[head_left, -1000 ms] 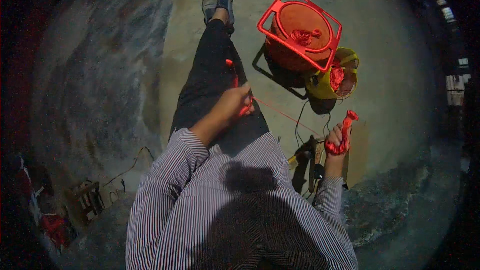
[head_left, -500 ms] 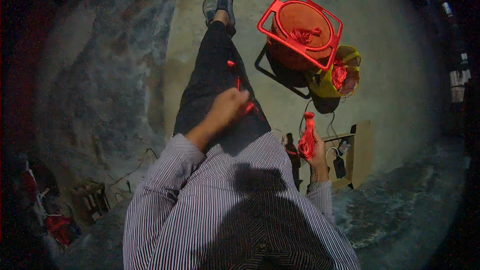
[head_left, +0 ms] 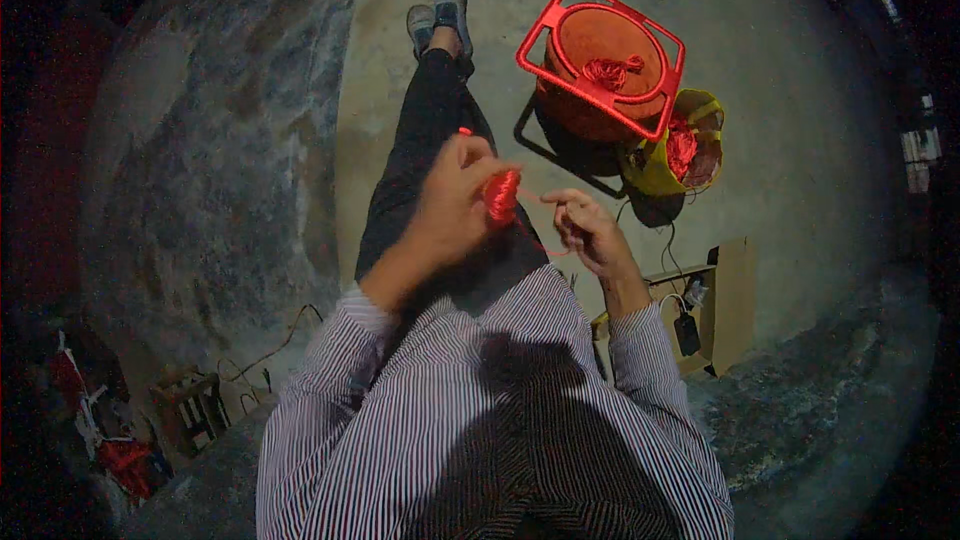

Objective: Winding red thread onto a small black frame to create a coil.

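Note:
My left hand [head_left: 450, 195], somewhat blurred, is closed on a bundle of shiny red cord [head_left: 502, 196] above my dark trousers. A small red tip of it shows above my fingers. From the bundle a thin red strand [head_left: 548, 251] runs down and right to my right hand [head_left: 595, 233]. That hand's fingers are curled round the strand, with the index finger stretched toward the bundle. Another tied bundle of red cord [head_left: 612, 71] lies on an orange-brown round seat with a red frame [head_left: 672, 105], ahead on the right.
Beside the seat stands a yellow bag [head_left: 652, 168] with more red cord [head_left: 681, 150] inside. An open cardboard box [head_left: 732, 310] with a black device and cables sits right of my right forearm. A wooden frame-like piece [head_left: 190, 410] and red-and-white material [head_left: 125, 465] lie at lower left.
The red bundle has passed from my right hand to my left. My right hand has moved up and left toward it, and my left hand has risen slightly.

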`<state>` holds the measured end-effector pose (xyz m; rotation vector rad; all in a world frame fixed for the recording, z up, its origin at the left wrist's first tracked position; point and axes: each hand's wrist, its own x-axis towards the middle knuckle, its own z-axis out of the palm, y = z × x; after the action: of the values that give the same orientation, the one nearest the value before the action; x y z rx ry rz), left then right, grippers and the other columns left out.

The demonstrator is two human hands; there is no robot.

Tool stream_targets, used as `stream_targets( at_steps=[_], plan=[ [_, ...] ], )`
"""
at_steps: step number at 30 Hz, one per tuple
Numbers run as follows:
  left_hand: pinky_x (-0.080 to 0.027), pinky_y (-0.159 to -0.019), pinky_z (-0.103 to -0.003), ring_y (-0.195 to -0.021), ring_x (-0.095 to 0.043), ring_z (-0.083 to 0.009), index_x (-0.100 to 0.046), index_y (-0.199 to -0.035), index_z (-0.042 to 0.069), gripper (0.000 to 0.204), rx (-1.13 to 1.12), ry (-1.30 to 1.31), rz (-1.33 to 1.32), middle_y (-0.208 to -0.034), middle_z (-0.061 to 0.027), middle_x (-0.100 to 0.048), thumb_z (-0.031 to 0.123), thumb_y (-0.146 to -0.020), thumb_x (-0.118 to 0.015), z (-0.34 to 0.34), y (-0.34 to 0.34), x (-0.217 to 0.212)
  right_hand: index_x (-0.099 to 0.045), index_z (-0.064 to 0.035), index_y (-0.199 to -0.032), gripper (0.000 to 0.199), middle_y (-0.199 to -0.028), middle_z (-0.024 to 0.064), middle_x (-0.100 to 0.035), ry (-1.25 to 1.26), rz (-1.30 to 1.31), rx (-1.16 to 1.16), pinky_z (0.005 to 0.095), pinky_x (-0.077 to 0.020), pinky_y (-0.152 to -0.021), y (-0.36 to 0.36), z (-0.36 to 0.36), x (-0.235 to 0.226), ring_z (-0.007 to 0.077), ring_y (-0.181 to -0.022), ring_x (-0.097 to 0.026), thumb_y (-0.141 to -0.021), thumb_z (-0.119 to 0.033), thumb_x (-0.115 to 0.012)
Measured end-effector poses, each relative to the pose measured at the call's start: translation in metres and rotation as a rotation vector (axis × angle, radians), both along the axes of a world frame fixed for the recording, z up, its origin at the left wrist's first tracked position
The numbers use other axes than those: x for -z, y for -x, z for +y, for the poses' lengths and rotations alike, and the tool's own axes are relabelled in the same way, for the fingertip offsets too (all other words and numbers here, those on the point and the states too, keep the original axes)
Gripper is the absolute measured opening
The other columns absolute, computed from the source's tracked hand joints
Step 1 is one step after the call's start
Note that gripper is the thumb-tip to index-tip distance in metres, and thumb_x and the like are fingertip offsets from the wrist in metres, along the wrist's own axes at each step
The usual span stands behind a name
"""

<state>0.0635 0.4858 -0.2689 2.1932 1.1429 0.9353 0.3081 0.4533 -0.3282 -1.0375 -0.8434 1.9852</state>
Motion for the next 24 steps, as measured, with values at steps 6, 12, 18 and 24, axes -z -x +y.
stream_targets(
  at_steps=[6,12,18,24],
  plan=[
    [-0.047,-0.084,-0.041,-0.103,-0.055,-0.0353,-0.049,-0.119,0.002,0.048,0.021,0.129,0.682,-0.109,-0.0188,-0.055,0.004,-0.072,-0.063,0.023,-0.002,0.075,-0.056,-0.0083,-0.119,0.051,-0.102,0.0116,-0.059,-0.621,-0.917,-0.298,0.0358,-0.0451,-0.085,0.033,0.036,0.048,0.0249,-0.095,-0.057,-0.072,-0.022,-0.07],
    [-0.048,-0.082,-0.042,-0.096,-0.058,-0.0346,-0.054,-0.105,0.0,0.044,-0.091,0.185,0.331,-0.104,-0.0173,-0.059,0.011,-0.067,-0.073,0.008,-0.012,0.07,-0.059,-0.0045,-0.104,0.039,-0.115,0.0148,-0.056,-0.613,-0.996,-0.116,0.0352,-0.0451,-0.087,0.042,0.032,0.04,0.0265,-0.102,-0.057,-0.07,-0.02,-0.073],
    [-0.049,-0.073,-0.034,-0.079,-0.061,-0.0257,-0.06,-0.097,0.001,0.036,-0.141,0.475,-0.044,-0.09,-0.0134,-0.064,0.016,-0.069,-0.076,-0.02,-0.013,0.07,-0.057,-0.0042,-0.091,0.028,-0.112,0.0158,-0.059,-0.586,-0.51,0.289,0.038,-0.0446,-0.089,-0.02,0.018,-0.023,0.0264,-0.104,-0.056,-0.071,-0.017,-0.073],
    [-0.049,-0.069,-0.032,-0.074,-0.062,-0.0187,-0.062,-0.095,0.002,0.031,-0.171,0.612,-0.127,-0.082,-0.0097,-0.065,0.017,-0.071,-0.076,-0.026,-0.021,0.088,-0.042,-0.0063,-0.097,0.04,-0.098,0.0181,-0.06,-0.36,0.8,-0.131,0.0445,-0.0481,-0.077,0.0,-0.04,-0.089,0.0322,-0.098,-0.057,-0.072,-0.024,-0.069]
  ],
)
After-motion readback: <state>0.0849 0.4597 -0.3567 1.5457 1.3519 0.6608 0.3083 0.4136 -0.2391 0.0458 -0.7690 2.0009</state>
